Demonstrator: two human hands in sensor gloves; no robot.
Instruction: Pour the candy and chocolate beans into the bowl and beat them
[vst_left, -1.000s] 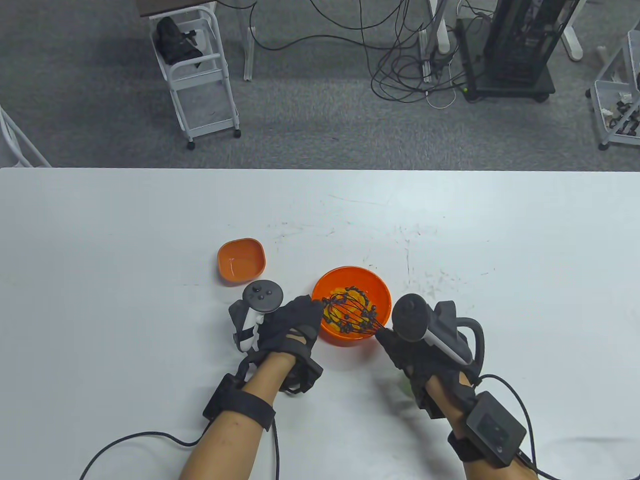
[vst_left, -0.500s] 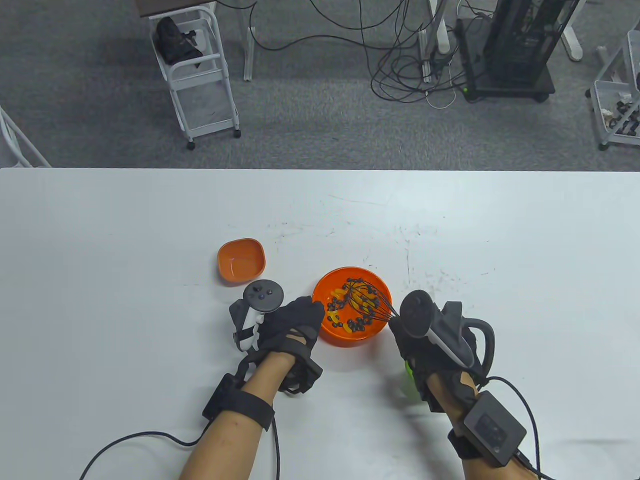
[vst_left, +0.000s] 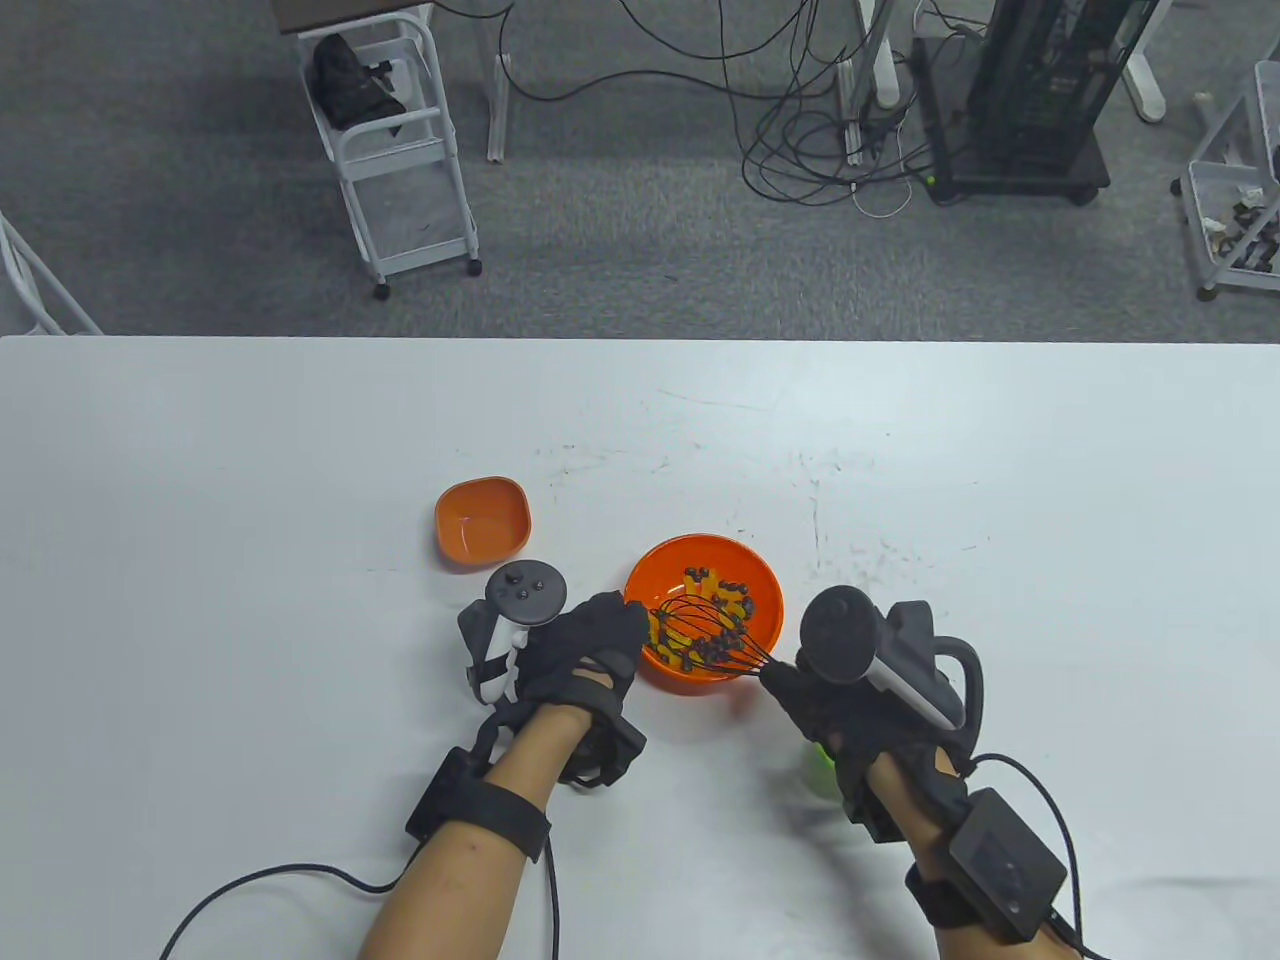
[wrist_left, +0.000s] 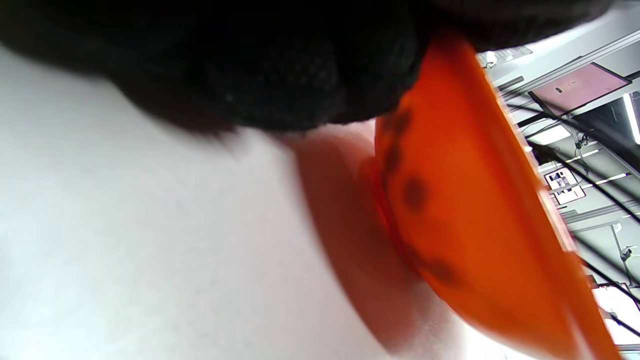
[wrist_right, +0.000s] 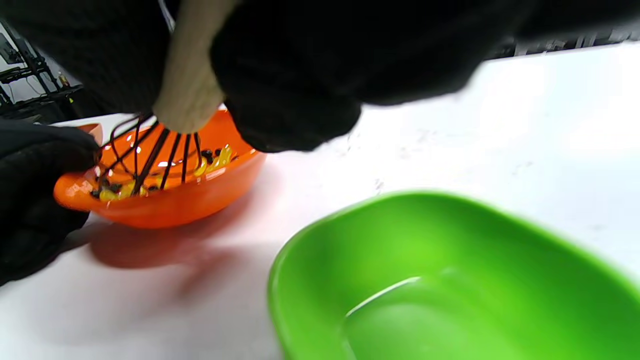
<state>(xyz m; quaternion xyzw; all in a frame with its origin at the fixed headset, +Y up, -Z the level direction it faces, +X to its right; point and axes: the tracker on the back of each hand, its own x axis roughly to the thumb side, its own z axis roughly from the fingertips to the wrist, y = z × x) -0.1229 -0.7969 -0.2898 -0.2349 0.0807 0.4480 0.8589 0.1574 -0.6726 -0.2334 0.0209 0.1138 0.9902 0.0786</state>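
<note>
An orange bowl (vst_left: 764, 588) sits on the white table and holds yellow candy (vst_left: 722, 590) mixed with dark chocolate beans (vst_left: 712, 651). My left hand (vst_left: 600, 640) grips the bowl's left rim; the left wrist view shows its glove over the bowl's wall (wrist_left: 475, 210). My right hand (vst_left: 815, 700) grips the pale handle (wrist_right: 192, 75) of a black wire whisk (vst_left: 705, 628). The whisk's wires (wrist_right: 150, 150) dip into the sweets at the bowl's near left. From the right wrist view the bowl (wrist_right: 200, 200) tilts slightly.
A small empty orange dish (vst_left: 483, 518) lies behind my left hand. An empty green dish (wrist_right: 450, 280) sits under my right wrist, mostly hidden in the table view (vst_left: 822, 768). Carts and cables stand on the floor beyond the table's far edge.
The whisk head swung from the bowl's near left to its far right and back to the near left. My right hand followed it. The left hand and bowl stayed put.
</note>
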